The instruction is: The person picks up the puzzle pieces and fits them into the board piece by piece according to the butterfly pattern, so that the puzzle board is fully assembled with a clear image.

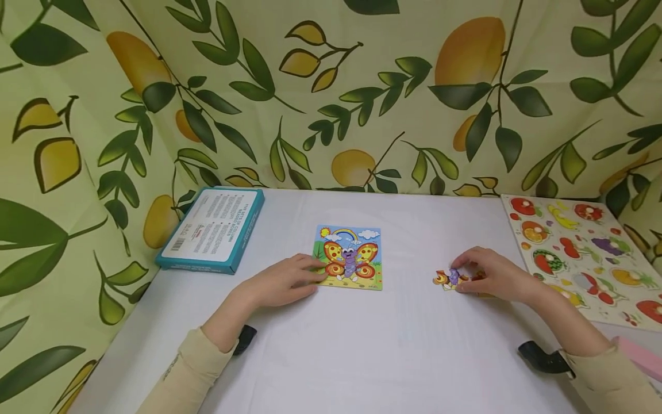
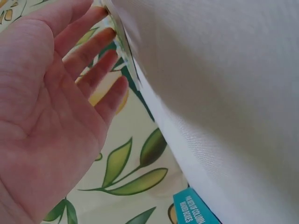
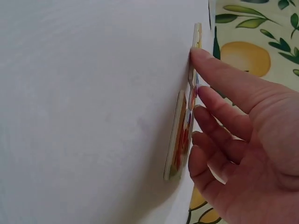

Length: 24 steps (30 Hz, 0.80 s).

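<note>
A square butterfly picture puzzle [image 1: 349,259] lies flat on the white table. My left hand [image 1: 287,280] rests at its left edge, fingers stretched out and fingertips on the picture's side. In the left wrist view the left hand [image 2: 56,102] shows its palm, with nothing gripped. To the right, my right hand [image 1: 496,276] pinches a small puzzle piece [image 1: 454,277] with purple and orange parts, low over the table. The right wrist view shows the right hand's thumb and fingers on a thin piece [image 3: 195,70], and another piece [image 3: 175,140] close beside it, partly overlapped.
A teal-edged box [image 1: 212,227] with a printed white face lies at the back left. At the right lies a fruit picture board [image 1: 584,253]. Part of a pink object [image 1: 638,356] shows at the right edge. Leaf-patterned cloth [image 1: 331,103] hangs behind the table.
</note>
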{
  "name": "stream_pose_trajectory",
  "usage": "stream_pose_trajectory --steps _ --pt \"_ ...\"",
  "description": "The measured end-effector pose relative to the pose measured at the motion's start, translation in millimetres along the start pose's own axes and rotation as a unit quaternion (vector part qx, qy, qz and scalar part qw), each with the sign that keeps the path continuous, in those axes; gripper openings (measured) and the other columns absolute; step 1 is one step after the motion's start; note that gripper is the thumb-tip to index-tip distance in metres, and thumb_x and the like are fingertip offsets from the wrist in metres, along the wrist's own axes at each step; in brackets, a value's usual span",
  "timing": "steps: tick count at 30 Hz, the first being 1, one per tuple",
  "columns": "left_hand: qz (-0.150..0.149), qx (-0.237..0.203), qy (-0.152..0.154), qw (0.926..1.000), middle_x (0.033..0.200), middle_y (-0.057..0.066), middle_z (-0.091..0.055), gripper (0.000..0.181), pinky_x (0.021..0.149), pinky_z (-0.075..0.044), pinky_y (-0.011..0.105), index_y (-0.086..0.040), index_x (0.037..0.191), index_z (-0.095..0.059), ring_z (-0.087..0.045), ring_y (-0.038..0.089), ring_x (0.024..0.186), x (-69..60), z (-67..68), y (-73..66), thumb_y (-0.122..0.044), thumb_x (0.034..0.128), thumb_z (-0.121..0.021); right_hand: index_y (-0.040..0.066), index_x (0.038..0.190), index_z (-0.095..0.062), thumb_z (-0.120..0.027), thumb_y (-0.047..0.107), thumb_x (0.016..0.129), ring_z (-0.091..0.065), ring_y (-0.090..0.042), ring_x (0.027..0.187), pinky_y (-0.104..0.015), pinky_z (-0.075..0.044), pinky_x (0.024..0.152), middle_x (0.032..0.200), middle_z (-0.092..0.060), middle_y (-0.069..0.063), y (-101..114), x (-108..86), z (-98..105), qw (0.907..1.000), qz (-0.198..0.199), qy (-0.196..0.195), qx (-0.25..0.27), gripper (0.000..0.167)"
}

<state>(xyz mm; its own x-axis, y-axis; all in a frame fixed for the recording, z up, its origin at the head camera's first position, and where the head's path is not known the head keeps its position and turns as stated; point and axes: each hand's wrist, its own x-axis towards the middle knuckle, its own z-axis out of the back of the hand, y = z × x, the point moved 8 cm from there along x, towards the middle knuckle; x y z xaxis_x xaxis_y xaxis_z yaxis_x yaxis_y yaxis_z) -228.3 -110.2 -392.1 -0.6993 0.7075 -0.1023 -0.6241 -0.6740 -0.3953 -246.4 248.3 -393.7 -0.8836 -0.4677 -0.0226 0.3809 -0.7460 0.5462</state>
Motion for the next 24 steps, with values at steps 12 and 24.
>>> stream_pose_trajectory --steps 12,24 --pt "0.023 -0.016 0.018 0.9994 0.149 0.000 -0.045 0.041 0.111 -0.033 0.041 -0.016 0.140 -0.055 -0.038 0.021 0.139 1.0 0.5 0.6 -0.026 0.1000 -0.056 0.008 0.105 -0.067 -0.070 0.023 0.092 -0.057 -0.018 0.073 -0.026 -0.049 0.059 0.086 -0.066 -0.001 31.6 36.0 -20.9 0.9907 -0.035 -0.017 0.131 0.020" --pt "0.043 -0.021 0.022 0.9986 0.148 -0.001 -0.047 0.045 0.112 -0.032 0.040 -0.016 0.143 -0.052 -0.038 0.019 0.138 3.3 -2.7 4.6 -0.029 0.1001 -0.056 0.002 0.113 -0.067 -0.065 0.018 0.094 -0.064 -0.016 0.073 -0.027 -0.052 0.068 0.079 -0.068 -0.003 104.0 99.7 -83.3 0.9661 -0.043 0.028 0.253 0.024"
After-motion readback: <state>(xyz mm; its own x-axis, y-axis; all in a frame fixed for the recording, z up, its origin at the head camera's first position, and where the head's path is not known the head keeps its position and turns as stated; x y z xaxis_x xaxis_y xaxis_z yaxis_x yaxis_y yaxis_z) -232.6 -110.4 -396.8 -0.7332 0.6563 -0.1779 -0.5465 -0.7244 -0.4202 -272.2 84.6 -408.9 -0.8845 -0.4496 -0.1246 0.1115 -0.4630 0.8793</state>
